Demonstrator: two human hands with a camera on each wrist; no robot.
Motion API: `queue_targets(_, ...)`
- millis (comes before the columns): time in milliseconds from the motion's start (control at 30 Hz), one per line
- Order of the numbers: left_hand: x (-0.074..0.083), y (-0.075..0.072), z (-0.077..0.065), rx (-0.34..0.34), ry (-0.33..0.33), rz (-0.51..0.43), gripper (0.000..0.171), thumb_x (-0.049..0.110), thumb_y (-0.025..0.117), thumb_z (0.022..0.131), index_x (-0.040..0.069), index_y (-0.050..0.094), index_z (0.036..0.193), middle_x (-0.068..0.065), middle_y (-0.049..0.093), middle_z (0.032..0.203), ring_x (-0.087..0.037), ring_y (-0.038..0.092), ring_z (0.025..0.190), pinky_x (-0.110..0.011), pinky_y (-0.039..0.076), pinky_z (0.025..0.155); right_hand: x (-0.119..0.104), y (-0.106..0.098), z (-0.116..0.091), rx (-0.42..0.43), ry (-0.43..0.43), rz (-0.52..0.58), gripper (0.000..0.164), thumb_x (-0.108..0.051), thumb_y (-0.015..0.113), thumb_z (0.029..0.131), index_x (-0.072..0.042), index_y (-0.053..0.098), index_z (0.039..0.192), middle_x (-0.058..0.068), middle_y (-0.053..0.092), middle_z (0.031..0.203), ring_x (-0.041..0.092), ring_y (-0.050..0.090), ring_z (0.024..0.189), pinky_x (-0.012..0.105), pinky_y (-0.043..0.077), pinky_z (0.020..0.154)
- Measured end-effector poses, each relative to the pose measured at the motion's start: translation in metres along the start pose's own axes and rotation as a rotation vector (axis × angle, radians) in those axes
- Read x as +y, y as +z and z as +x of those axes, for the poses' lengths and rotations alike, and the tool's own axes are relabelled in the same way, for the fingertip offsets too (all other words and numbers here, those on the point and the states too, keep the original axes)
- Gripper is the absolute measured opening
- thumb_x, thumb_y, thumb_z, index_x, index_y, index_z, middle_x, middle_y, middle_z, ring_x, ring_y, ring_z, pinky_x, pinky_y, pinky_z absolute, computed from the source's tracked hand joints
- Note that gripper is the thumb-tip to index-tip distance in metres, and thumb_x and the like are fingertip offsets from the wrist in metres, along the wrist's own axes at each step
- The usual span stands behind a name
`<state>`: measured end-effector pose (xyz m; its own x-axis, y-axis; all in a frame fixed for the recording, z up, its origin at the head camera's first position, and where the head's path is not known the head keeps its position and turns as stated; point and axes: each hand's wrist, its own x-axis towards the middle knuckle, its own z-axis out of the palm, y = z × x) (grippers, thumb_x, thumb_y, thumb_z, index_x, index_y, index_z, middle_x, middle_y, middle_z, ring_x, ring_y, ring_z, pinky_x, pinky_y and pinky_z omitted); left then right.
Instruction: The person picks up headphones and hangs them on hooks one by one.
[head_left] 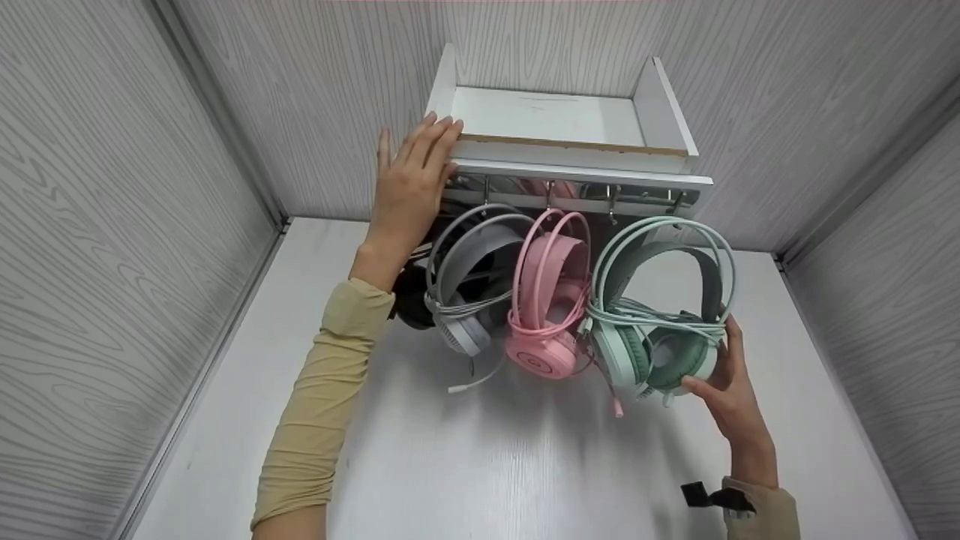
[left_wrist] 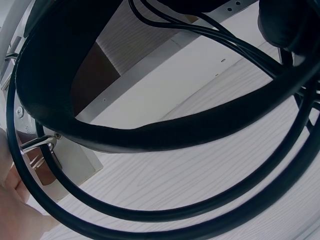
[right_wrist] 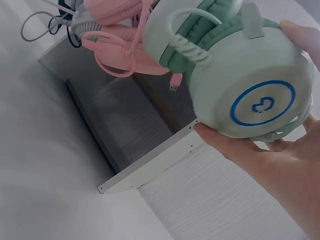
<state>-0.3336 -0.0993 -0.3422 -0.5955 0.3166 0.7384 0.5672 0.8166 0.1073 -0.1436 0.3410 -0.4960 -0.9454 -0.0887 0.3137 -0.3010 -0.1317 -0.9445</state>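
Mint-green headphones [head_left: 660,300] hang at the right end of the hook rail [head_left: 585,180], their cable wound around the band. My right hand [head_left: 731,394] grips their right ear cup [right_wrist: 250,85], with thumb and fingers around its rim in the right wrist view. My left hand [head_left: 412,184] rests on the left end of the white shelf [head_left: 570,150], fingers extended. Pink headphones [head_left: 551,292] and grey headphones [head_left: 480,277] hang to the left of the green pair. Black headphones [left_wrist: 165,135] are close to the left wrist camera and mostly hidden in the head view.
Bare metal hooks [head_left: 612,196] show between the pink and green pairs. A white table [head_left: 525,465] lies below, with wood-grain panels [head_left: 97,225] on the sides and back. Microphone booms [head_left: 476,384] and a pink USB plug [right_wrist: 175,81] dangle beneath the headphones.
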Motion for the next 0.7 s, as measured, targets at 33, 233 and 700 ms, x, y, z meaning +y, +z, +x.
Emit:
queue_targets(33, 0.0, 0.0, 0.0, 0.001, -0.001, -0.002, 0.048, 0.035, 0.035, 0.111, 0.015, 0.046, 0.153, -0.006, 0.049, 0.152, -0.022, 0.036, 0.148, -0.065, 0.015, 0.12, 0.001, -0.001, 0.001, -0.006, 0.01, -0.003, 0.111, 0.025, 0.058, 0.079, -0.025, 0.008, 0.164, 0.017, 0.022, 0.165, 0.021, 0.036, 0.146, 0.031, 0.048, 0.106)
queue_targets(233, -0.002, -0.001, -0.002, 0.01, 0.001, 0.015, 0.048, 0.035, 0.037, 0.11, 0.015, 0.047, 0.152, -0.006, 0.05, 0.152, -0.023, 0.037, 0.147, -0.065, 0.015, 0.12, 0.009, -0.002, 0.006, -0.044, 0.019, 0.011, 0.108, 0.019, 0.055, 0.083, -0.031, 0.003, 0.164, 0.018, 0.014, 0.167, 0.023, 0.029, 0.151, 0.03, 0.044, 0.109)
queue_targets(700, -0.002, -0.003, -0.001, -0.005, 0.001, 0.027, 0.047, 0.034, 0.037, 0.11, 0.014, 0.047, 0.153, -0.006, 0.049, 0.152, -0.023, 0.037, 0.148, -0.065, 0.018, 0.12, 0.019, 0.002, 0.022, -0.03, 0.084, 0.196, 0.092, 0.011, 0.035, 0.095, -0.04, 0.0, 0.163, 0.009, -0.011, 0.169, 0.036, -0.003, 0.156, 0.028, 0.041, 0.11)
